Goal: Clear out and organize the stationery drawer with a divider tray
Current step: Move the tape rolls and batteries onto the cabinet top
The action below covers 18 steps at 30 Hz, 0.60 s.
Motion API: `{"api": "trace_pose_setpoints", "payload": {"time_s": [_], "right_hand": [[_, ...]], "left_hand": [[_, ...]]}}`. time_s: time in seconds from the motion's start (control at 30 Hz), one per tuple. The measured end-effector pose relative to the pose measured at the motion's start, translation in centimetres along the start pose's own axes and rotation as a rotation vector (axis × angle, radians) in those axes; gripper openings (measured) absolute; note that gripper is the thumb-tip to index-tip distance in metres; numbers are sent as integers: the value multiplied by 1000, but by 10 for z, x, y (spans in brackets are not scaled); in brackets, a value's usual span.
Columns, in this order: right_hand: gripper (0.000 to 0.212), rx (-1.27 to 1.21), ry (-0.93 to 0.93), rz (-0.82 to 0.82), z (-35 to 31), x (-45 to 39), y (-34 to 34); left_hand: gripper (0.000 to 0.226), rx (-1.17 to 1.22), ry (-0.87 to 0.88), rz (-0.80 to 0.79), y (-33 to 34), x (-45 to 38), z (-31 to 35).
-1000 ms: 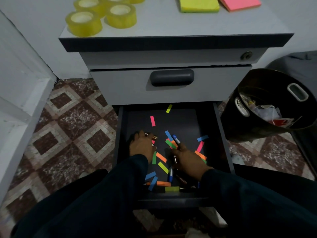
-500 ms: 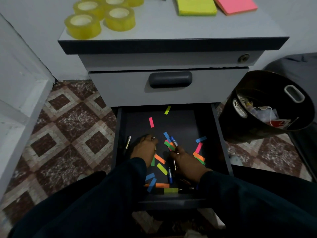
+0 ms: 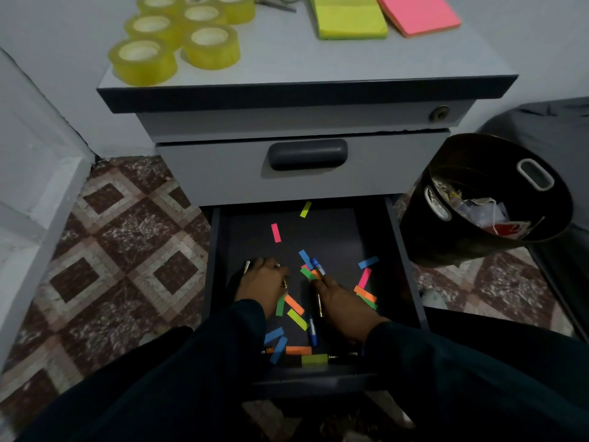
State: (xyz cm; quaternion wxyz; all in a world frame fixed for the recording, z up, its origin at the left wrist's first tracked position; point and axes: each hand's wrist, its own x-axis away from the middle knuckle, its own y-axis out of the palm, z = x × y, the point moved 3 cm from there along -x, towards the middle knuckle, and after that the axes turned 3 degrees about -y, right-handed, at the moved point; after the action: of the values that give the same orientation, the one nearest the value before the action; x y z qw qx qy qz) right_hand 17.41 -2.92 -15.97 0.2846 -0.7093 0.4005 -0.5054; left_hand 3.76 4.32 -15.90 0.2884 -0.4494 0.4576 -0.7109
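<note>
The bottom drawer (image 3: 404, 269) is pulled open, its dark floor strewn with several coloured paper flags (image 3: 275, 232). My left hand (image 3: 259, 287) lies at the drawer's left side, fingers curled over thin pens whose metal tips (image 3: 247, 266) poke out on either side. My right hand (image 3: 345, 306) is in the middle, closed on a blue-capped pen (image 3: 317, 266) that points away from me, with a second thin pen under the palm. A loose blue pen (image 3: 312, 333) lies between my wrists. More pens (image 3: 339, 357) rest along the front wall.
Several yellow tape rolls (image 3: 143, 60), a yellow pad (image 3: 347, 17) and a pink pad (image 3: 417, 12) sit on the cabinet top. The drawer above (image 3: 306, 154) is closed. A black bin (image 3: 471, 237) with rubbish stands on the right. Patterned floor tiles lie to the left.
My left hand has slid slightly left onto a pen by the drawer's left wall. My right hand stays on the blue pen. The view has tilted up, showing more of the cabinet top.
</note>
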Motion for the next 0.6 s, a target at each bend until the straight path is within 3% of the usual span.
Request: {"api": "trace_pose_setpoints", "payload": {"time_s": [0.37, 0.6], "right_hand": [[54, 52, -9, 41, 0, 2, -7], [55, 14, -30, 89, -12, 14, -50]], "left_hand": [[46, 26, 12, -5, -9, 9, 3], [51, 114, 62, 73, -49, 37, 17]]}}
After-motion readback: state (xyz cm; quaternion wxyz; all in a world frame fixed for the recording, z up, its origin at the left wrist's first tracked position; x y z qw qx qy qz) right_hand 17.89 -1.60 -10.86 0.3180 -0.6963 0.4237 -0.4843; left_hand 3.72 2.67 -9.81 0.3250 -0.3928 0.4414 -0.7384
